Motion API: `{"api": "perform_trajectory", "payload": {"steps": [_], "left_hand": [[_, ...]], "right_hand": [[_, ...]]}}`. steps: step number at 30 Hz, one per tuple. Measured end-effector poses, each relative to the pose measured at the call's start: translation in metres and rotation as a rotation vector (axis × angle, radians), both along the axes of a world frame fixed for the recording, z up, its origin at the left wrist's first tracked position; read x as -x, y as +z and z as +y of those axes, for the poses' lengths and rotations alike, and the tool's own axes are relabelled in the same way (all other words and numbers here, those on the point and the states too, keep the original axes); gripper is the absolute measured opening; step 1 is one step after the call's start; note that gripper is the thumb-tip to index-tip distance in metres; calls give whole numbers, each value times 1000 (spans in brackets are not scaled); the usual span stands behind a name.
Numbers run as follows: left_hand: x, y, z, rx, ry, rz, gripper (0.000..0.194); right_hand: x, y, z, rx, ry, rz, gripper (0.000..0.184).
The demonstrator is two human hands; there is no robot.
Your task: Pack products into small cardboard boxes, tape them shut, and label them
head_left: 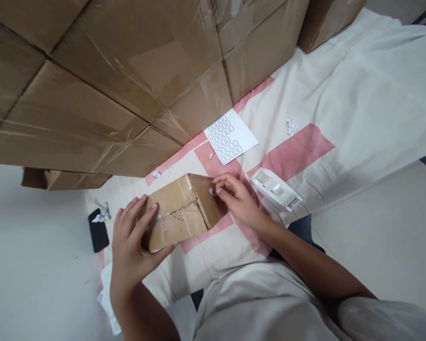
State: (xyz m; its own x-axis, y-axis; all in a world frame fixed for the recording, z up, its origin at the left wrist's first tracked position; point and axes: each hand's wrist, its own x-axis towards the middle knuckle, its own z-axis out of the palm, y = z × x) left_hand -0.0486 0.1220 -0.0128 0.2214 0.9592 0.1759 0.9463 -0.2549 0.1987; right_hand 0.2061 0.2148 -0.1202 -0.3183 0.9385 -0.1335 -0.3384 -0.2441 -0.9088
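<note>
A small brown cardboard box (pixel 175 208), taped along its top seam, rests tilted on the cloth in front of me. My left hand (pixel 133 237) grips its left end, fingers over the top and thumb along the near edge. At the opposite end, my right hand (pixel 239 201) has thumb and forefinger pinched together against the side face. A small crumpled white scrap (pixel 212 191) shows at those fingertips; its exact kind is hard to make out. Beyond the box lies a white sheet of small outlined labels (pixel 246 132), with some places blank.
Large taped cartons (pixel 135 61) stand stacked along the far side. A white plastic device (pixel 275 189) lies right of my right hand. To the left are a black phone (pixel 98 234) and crumpled paper (pixel 102 212). More paper scraps (pixel 291 126) lie on the pink-and-white cloth (pixel 362 85).
</note>
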Motion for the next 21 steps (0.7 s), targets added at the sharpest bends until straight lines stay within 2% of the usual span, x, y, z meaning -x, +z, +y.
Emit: {"api": "perform_trajectory", "payload": {"steps": [3, 9, 13, 15, 17, 19, 21], "left_hand": [[1, -2, 0, -9, -8, 6, 91], [1, -3, 0, -14, -2, 21, 91], [1, -2, -1, -23, -10, 28, 89], [3, -2, -1, -29, -26, 34, 89], [7, -3, 0, -32, -55, 48, 89], [10, -4, 2, -38, -85, 65, 88], [12, -5, 5, -52, -107, 80, 88]], "right_hand": [[-1, 1, -2, -1, -71, 25, 13], [-5, 3, -4, -42, -51, 68, 15], [-10, 3, -6, -125, -124, 60, 17], [-13, 2, -7, -233, -85, 84, 35], [-13, 0, -6, -378, 63, 62, 72], [-12, 0, -3, -501, 247, -46, 115], [-10, 4, -1, -586, 350, -173, 140]]}}
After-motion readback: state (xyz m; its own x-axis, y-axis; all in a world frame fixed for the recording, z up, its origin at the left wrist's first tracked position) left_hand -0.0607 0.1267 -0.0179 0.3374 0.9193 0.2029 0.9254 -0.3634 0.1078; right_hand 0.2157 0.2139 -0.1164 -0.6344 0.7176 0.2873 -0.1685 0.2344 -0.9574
